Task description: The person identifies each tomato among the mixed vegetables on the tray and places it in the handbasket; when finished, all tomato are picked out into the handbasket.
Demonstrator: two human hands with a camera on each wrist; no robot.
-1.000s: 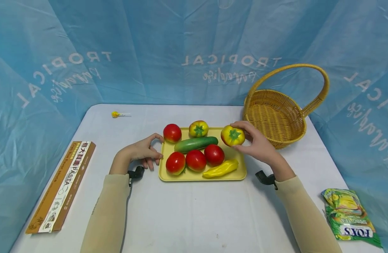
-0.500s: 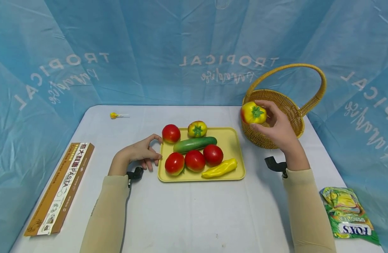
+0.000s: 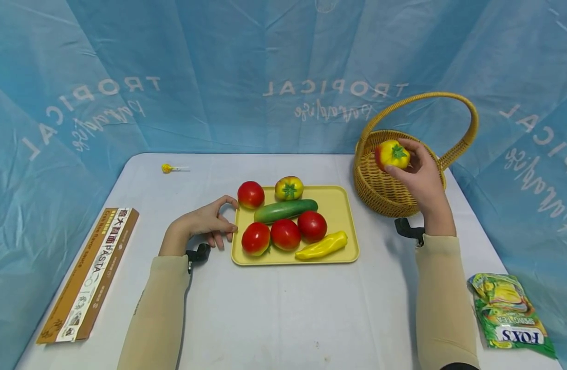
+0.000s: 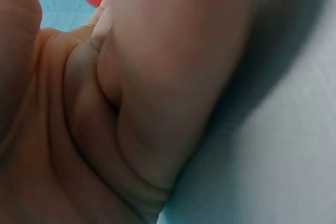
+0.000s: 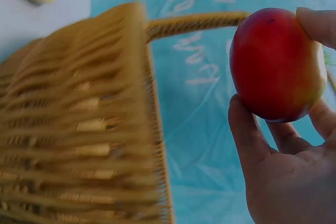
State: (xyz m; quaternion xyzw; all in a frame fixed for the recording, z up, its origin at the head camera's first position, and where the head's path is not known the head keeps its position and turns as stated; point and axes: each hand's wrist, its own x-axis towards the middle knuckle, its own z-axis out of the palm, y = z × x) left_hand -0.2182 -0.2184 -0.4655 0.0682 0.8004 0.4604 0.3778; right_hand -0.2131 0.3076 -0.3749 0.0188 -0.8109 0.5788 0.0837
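Note:
My right hand (image 3: 424, 172) holds a red-and-yellow tomato (image 3: 392, 155) with a green leafy top, over the mouth of the wicker basket (image 3: 378, 198). Thumb and fingers grip it from its sides in the right wrist view, its red end (image 5: 273, 66) bare. With curled fingers, my left hand (image 3: 202, 220) holds the left rim of the yellow tray (image 3: 336, 200) by thumb and index finger. On the tray lie a green cucumber (image 3: 285, 210), a yellow pepper (image 3: 321, 246), several red tomatoes (image 3: 285, 234) and another yellow tomato (image 3: 289, 188). Its own fingers mostly fill the left wrist view.
A tall arched handle (image 3: 424, 96) rises over the basket at the back right. A pasta box (image 3: 89, 275) lies along the left side, a lollipop (image 3: 167, 168) at the back left. A green candy bag (image 3: 512, 316) lies at the right edge. Blue curtain (image 3: 219, 67) surrounds the table.
My right hand has lifted the tomato from above the tray's right back corner and carried it right and back, over the basket. The left hand has stayed at the tray's rim.

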